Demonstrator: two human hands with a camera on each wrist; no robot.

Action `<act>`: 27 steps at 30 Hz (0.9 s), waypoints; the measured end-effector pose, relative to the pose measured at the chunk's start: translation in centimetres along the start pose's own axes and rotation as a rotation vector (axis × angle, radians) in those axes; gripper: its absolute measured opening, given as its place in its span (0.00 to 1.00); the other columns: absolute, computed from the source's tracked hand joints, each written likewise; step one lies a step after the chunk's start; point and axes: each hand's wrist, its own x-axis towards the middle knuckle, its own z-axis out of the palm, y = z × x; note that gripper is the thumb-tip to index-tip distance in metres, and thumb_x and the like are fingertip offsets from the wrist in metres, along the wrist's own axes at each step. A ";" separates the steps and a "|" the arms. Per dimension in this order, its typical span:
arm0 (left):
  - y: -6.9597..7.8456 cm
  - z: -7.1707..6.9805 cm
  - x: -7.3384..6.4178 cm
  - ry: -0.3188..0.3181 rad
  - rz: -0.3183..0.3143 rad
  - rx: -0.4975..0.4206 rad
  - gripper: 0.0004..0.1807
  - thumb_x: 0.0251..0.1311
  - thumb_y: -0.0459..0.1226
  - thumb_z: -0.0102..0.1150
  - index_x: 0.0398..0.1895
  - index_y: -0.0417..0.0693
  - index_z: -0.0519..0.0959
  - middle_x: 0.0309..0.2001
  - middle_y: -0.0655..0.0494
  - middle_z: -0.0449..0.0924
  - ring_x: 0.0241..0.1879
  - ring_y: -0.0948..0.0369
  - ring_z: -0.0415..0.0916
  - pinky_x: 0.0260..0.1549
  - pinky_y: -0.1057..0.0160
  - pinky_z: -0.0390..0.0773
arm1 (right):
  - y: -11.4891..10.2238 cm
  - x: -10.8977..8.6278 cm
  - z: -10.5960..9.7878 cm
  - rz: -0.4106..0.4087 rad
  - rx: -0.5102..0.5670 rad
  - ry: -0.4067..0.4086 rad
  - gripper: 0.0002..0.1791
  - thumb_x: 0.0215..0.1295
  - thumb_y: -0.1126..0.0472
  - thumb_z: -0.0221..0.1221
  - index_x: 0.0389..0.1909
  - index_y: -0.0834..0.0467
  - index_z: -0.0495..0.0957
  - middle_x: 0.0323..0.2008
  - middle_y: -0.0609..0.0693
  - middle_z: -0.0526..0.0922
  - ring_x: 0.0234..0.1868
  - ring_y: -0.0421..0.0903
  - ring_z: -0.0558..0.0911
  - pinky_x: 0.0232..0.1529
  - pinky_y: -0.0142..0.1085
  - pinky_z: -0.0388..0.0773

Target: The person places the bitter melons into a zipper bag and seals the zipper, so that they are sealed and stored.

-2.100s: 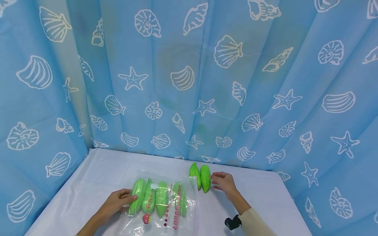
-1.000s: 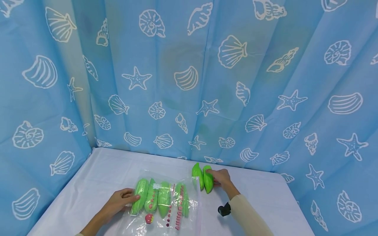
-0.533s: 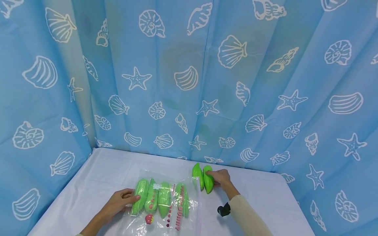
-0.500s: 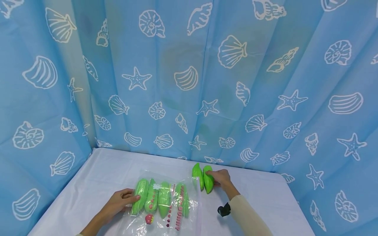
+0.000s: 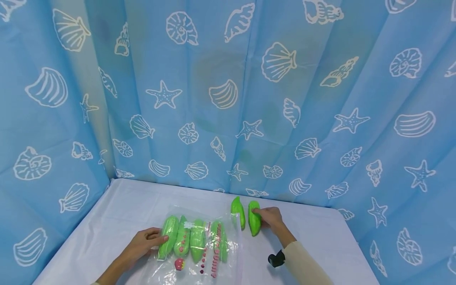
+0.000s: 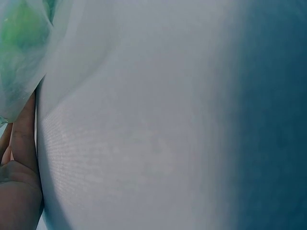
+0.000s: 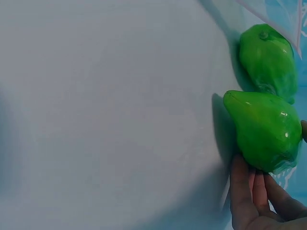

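A clear plastic bag (image 5: 185, 273) printed with pink lettering lies on the white table, with several green gourd-shaped fruits (image 5: 197, 241) side by side inside or under it. My left hand (image 5: 144, 241) grips the bag's left side, thumb over the leftmost fruit and fingers beneath. To the right of the bag, my right hand (image 5: 271, 217) holds a glossy green gourd-shaped fruit (image 7: 264, 129), its thumb on top and its fingers along the side. Another green fruit (image 5: 237, 211) lies just left of it, a narrow gap between them, its lower part near the bag's edge.
A white cloth covers the table (image 5: 142, 194). A blue curtain (image 5: 213, 118) with white shell prints hangs behind and at both sides. A small black device (image 5: 276, 259) sits at my right wrist, by the cream sleeve (image 5: 306, 265).
My right hand has come to the right-hand fruit, taken hold of it and drawn it slightly right, away from its neighbour. My left hand stays at the bag.
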 end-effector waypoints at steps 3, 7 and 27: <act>0.0 0.0 0.0 -0.002 0.001 0.004 0.48 0.48 0.57 0.71 0.62 0.30 0.69 0.54 0.38 0.78 0.47 0.52 0.80 0.40 0.53 0.82 | 0.5 -0.3 -0.3 -0.005 0.002 -0.009 0.30 0.55 0.50 0.69 0.49 0.70 0.75 0.43 0.61 0.79 0.41 0.55 0.80 0.40 0.40 0.83; 0.1 0.0 0.0 -0.002 0.007 0.003 0.47 0.49 0.57 0.71 0.62 0.30 0.69 0.54 0.38 0.78 0.47 0.52 0.80 0.40 0.53 0.82 | 0.8 -0.8 -0.8 -0.019 0.004 -0.020 0.32 0.55 0.48 0.69 0.50 0.70 0.75 0.44 0.61 0.78 0.41 0.53 0.80 0.40 0.41 0.83; 0.1 0.0 -0.1 -0.006 0.001 0.009 0.50 0.46 0.59 0.72 0.62 0.30 0.69 0.55 0.37 0.77 0.47 0.53 0.80 0.39 0.54 0.82 | 0.7 -5.9 -1.0 -0.008 0.119 -0.210 0.37 0.53 0.47 0.71 0.53 0.71 0.75 0.45 0.59 0.80 0.40 0.49 0.83 0.41 0.42 0.83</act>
